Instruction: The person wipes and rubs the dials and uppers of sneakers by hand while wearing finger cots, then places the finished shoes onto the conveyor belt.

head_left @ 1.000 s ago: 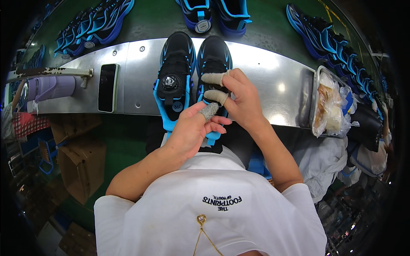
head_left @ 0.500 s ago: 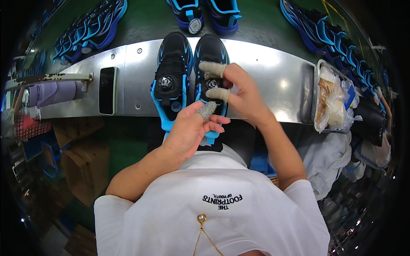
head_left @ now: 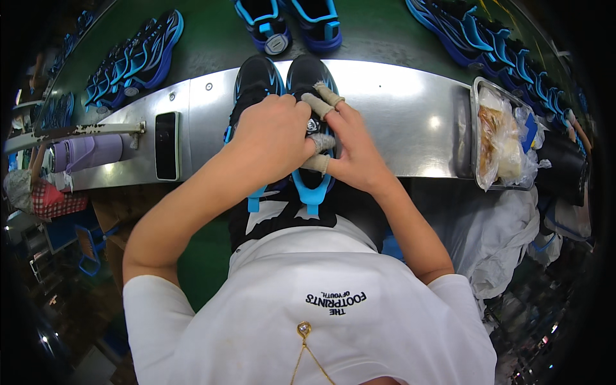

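Note:
A pair of black and blue sneakers lies in front of me, toes pointing away. My left hand (head_left: 273, 131) reaches across the left sneaker (head_left: 256, 76) to the right sneaker (head_left: 309, 74), its fingers curled and its grey-covered thumb beside the round lacing dial (head_left: 312, 126). From the other side, my right hand (head_left: 351, 144) closes around the right sneaker's upper, with beige covers on its thumb and fingers. Bright blue heel collars with pull tabs stick out over the near edge. My left fingertips are mostly hidden behind the back of that hand.
The sneakers rest on a curved metal ledge (head_left: 398, 122). A phone (head_left: 167, 146) and a lilac bottle (head_left: 93, 152) are on the left. At right stands a metal tray (head_left: 476, 138) with plastic-wrapped items. More sneakers (head_left: 308, 29) line the green surface beyond.
My left hand has turned over and moved up onto the right sneaker, now covering much of the left one. My right hand has lowered slightly and closed in around the dial area.

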Tool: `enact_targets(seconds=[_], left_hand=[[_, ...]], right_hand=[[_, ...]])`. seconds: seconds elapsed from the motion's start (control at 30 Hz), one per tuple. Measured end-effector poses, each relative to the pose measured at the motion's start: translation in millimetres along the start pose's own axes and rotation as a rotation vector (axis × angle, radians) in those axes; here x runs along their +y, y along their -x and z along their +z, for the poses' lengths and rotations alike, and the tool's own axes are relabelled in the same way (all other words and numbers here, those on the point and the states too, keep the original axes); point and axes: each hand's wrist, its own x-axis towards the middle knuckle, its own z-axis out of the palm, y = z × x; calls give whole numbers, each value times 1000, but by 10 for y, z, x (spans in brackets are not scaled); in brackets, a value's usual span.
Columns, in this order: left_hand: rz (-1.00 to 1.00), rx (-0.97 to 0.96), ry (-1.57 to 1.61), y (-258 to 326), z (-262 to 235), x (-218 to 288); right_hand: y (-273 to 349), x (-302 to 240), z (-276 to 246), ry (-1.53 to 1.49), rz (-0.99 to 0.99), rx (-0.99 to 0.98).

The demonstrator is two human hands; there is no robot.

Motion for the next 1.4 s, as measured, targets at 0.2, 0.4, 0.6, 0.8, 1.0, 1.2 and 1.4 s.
enact_targets(seconds=[0.2, 0.4, 0.6, 0.8, 1.0, 1.2, 1.4], left_hand=[[-1, -352, 201, -313, -71, -145], [413, -192, 47, -378, 13, -248], [365, -29, 161, -123, -62, -256], [-241, -139, 959, 701, 159, 72], [-617, -139, 1679, 758, 349, 252], [-554, -119, 1773, 797, 454, 213], [-371, 7, 1476, 915, 296, 156]], right_hand=[[22, 28, 114, -12, 25, 69], [73, 135, 93, -5, 42, 23], [23, 105, -11, -29, 12, 27], [-120, 28, -243, -238, 131, -69], [-123, -139, -120, 17, 151, -16], [-100, -189, -97, 202, 132, 21], [-84, -176, -97, 141, 90, 11]])
